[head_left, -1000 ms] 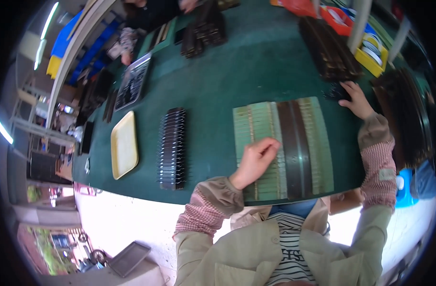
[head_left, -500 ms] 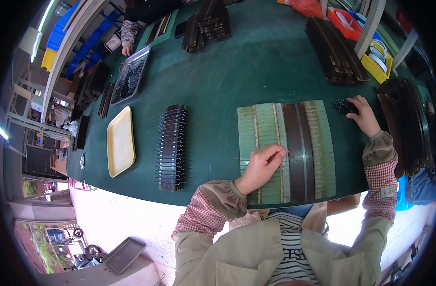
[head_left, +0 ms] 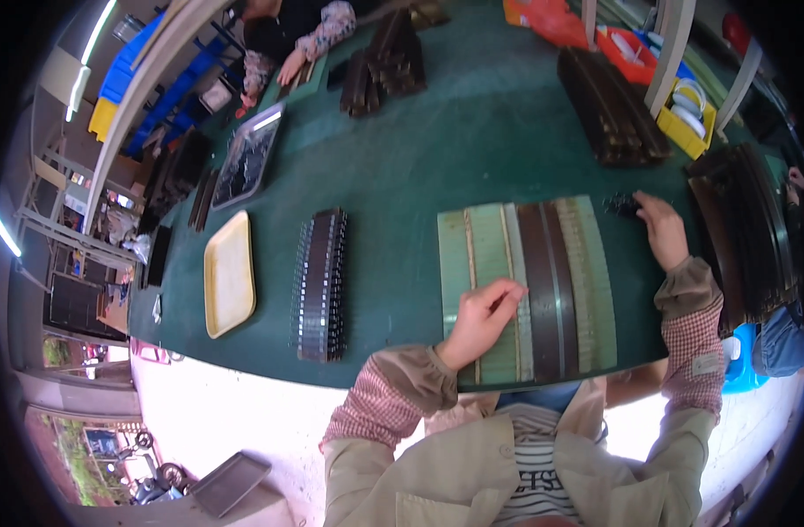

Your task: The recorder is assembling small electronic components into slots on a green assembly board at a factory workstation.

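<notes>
A ribbed green board (head_left: 600, 290) lies in front of me, with a dark brown strip (head_left: 538, 290) running across it lengthwise. My left hand (head_left: 481, 325) rests over the board's left part. Its thumb and forefinger are pinched at the strip's left edge, and anything between them is too small to make out. Beyond the board's right far corner, my right hand (head_left: 667, 233) reaches to a small pile of black parts (head_left: 620, 204), fingertips at the pile's right side, thumb and forefinger slightly apart. Left of the board stands a dark strip lined with small black pinned parts (head_left: 320, 285).
A cream tray (head_left: 230, 277) lies at the left; behind it is a metal tray of black parts (head_left: 248, 158). Stacks of dark strips (head_left: 608, 105) (head_left: 740, 233) stand at the right, another stack (head_left: 384, 66) at the back. A co-worker's hands (head_left: 292, 66) are at the far left.
The view has shifted slightly. My right fingers have drawn a little closer together at the pile. My left hand keeps its pinch at the strip. More of the co-worker's arms shows.
</notes>
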Available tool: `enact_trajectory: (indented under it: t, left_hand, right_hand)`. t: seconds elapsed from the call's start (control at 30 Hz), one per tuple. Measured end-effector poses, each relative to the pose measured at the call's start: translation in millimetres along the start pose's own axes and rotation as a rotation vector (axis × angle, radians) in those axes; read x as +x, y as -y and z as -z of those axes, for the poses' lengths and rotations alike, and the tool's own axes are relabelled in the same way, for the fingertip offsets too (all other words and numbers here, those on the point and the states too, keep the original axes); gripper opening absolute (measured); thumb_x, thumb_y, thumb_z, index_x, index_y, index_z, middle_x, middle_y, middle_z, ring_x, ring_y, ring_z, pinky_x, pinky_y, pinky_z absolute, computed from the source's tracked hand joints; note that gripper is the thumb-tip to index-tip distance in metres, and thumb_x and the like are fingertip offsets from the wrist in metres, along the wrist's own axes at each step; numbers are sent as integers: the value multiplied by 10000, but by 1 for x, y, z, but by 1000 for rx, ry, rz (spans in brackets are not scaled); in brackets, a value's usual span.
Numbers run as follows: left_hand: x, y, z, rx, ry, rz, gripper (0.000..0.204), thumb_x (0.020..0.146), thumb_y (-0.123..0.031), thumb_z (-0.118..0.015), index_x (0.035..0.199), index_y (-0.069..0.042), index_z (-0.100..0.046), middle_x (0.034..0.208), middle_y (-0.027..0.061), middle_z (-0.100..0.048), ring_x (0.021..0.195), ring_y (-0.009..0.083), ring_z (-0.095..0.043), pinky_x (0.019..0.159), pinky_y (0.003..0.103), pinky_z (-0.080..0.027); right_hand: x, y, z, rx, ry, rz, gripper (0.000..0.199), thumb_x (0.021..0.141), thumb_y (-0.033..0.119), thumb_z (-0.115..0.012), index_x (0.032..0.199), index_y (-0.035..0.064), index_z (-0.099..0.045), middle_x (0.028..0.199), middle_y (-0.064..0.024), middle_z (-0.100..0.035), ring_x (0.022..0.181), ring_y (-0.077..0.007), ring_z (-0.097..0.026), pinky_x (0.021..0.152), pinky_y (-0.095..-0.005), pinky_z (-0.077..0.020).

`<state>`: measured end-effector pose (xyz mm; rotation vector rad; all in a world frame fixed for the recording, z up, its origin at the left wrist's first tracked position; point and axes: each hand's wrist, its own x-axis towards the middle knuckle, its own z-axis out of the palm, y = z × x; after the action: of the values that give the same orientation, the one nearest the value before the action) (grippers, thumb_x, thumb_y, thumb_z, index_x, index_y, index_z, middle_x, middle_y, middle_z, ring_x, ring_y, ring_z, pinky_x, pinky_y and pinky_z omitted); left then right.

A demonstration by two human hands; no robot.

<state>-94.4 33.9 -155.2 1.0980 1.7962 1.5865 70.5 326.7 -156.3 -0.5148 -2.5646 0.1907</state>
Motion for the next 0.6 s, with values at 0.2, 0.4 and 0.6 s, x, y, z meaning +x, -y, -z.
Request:
enact_trajectory:
  t: [0.2,0.4,0.6]
  left_hand:
    - [2,2,-3,-66,-35,16,129,862,-80,-515,885,-2,-615,609,8,-546,581,48,-499,532,197,-391]
    - [-9,-5,3,-10,-36,17,133,868,-81,-506,876,-1,-613,604,2,-542,584,43,-492,525,192,-380]
    - [-17,-7,11,75,-40,25,134,870,-80,-507,878,1,-614,607,-10,-541,569,32,-463,516,179,-359]
  right_hand:
    - [-4,-14,-16,177,-28,-141,240,799,29,-542,1035,-2,-574,1047,-178,-584,991,-324,-555,846,-348,-438]
    - [1,-12,-15,293,-56,-165,219,801,64,-564,1013,14,-592,1058,-155,-589,1023,-327,-542,858,-340,-440]
    - [-4,-8,-17,326,-117,-185,225,828,82,-540,1042,22,-575,1084,-148,-581,1061,-321,-524,909,-338,-410]
